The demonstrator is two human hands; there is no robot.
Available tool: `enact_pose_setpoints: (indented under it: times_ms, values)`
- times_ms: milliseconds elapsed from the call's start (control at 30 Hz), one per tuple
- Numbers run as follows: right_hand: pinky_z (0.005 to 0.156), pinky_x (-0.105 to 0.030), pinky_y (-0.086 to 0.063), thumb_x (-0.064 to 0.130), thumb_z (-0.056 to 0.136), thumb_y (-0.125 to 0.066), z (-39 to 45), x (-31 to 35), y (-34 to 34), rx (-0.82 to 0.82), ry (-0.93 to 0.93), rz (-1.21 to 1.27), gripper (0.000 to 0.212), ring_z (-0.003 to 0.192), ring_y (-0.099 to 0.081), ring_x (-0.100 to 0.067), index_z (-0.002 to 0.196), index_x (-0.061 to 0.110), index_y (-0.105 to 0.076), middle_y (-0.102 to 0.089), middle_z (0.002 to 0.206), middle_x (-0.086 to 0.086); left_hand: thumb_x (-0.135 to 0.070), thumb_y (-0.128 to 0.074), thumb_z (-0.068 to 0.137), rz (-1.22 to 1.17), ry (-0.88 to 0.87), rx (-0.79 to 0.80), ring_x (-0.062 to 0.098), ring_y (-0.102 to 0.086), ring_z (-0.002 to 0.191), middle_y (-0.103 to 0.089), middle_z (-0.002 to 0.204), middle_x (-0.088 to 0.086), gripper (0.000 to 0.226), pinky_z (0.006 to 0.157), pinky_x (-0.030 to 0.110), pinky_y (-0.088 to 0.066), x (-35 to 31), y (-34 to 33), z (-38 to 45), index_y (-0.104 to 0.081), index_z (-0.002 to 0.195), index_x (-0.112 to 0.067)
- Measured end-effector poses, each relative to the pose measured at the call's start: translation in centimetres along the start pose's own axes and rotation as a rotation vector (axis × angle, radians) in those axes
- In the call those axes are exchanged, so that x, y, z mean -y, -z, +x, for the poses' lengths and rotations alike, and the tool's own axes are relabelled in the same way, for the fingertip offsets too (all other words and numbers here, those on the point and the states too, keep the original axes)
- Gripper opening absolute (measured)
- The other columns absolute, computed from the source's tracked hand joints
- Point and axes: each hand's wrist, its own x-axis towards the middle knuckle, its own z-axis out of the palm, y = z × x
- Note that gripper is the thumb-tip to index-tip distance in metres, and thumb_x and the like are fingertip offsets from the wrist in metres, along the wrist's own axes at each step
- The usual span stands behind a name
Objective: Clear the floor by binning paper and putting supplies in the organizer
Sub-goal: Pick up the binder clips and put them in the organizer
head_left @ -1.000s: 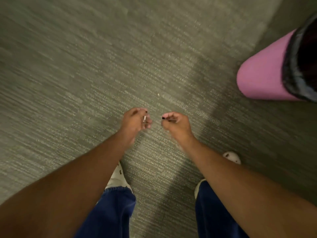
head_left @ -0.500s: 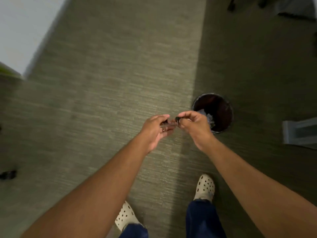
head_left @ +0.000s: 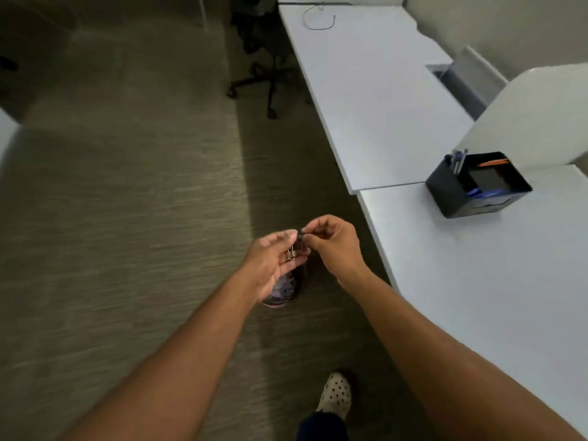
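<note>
Two forearms reach forward from the bottom edge, meeting above the grey carpet floor [head_left: 127, 218]. At the left of the pair, my left hand [head_left: 273, 262] lies palm up with the fingers relaxed and straight — several small metal paper clips [head_left: 291, 252] rest on those fingers. Directly under this hand stands the waste bin [head_left: 286, 289], mostly hidden; only part of its dark mouth and a pale lining or crumpled paper inside can be made out, and I cannot tell which. Just to the right, my right hand [head_left: 331, 241] has thumb and forefinger pinched on a small black binder clip [head_left: 299, 234], which it holds at the tips of the left fingers, touching or nearly touching them. Below, near the bottom edge, one pale perforated shoe [head_left: 335, 393] stands on the carpet above a dark trouser cuff.

Farther back, at centre top, the black wheeled base of an office chair [head_left: 264, 81] sits beside a white table [head_left: 366, 90]; a thin dark cord [head_left: 318, 22] lies looped at its far end. To the right a second white table [head_left: 477, 281] abuts the first. On it, near the far edge, stands the black organizer [head_left: 451, 198] — pens upright in its left compartment, an orange pencil across the back, blue items at the front.
</note>
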Motion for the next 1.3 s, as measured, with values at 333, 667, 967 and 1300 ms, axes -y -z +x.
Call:
enact_pose_setpoints:
  times_ms: [333, 667, 967, 1300]
  values:
    - [0.068, -0.021, -0.063, 0.031, 0.090, -0.077, 4.1, -2.3, 18.5, -0.266, -0.094, 0.159, 0.007, 0.084, -0.076, -0.007, 0.095, 0.026, -0.077, -0.078, 0.088, 0.011, -0.003, -0.076, 0.089, 0.235, 0.074, 0.135, 0.019, -0.078, 0.078, -0.080, 0.095, 0.011, 0.027, 0.068, 0.025, -0.062, 1.5, -20.2, 6.8, -0.072, 0.116, -0.006]
    - [0.068, -0.024, -0.061, 0.023, 0.103, -0.060, 8.2, -7.6, 30.9, -0.597, -0.471, 0.561, 0.009, 0.094, -0.072, -0.019, 0.100, 0.024, -0.068, -0.072, 0.103, -0.003, -0.005, -0.075, 0.092, 0.698, 0.004, 0.305, 0.024, -0.080, 0.086, -0.077, 0.104, 0.015, 0.028, 0.084, 0.038, -0.066, 5.3, -32.0, 11.5, -0.070, 0.118, -0.014]
    - [0.100, -0.045, -0.059, 0.027, 0.110, -0.048, 12.7, -10.6, 35.7, -0.459, -0.648, 0.707, 0.039, 0.121, -0.063, -0.033, 0.146, 0.013, -0.047, -0.056, 0.139, -0.010, -0.004, -0.076, 0.091, 0.866, 0.042, 0.464, 0.029, -0.080, 0.090, -0.074, 0.103, 0.014, 0.020, 0.088, 0.043, -0.066, 6.8, -34.2, 15.3, -0.071, 0.109, -0.012]
    - [0.086, -0.036, -0.061, 0.035, 0.102, -0.064, 16.2, -13.0, 36.1, -0.571, -0.705, 0.829, 0.023, 0.107, -0.067, -0.027, 0.110, 0.015, -0.071, -0.069, 0.115, -0.011, -0.001, -0.074, 0.092, 0.789, 0.128, 0.557, 0.028, -0.080, 0.093, -0.077, 0.106, 0.017, 0.025, 0.082, 0.034, -0.065, 7.0, -35.9, 19.1, -0.071, 0.115, -0.010]
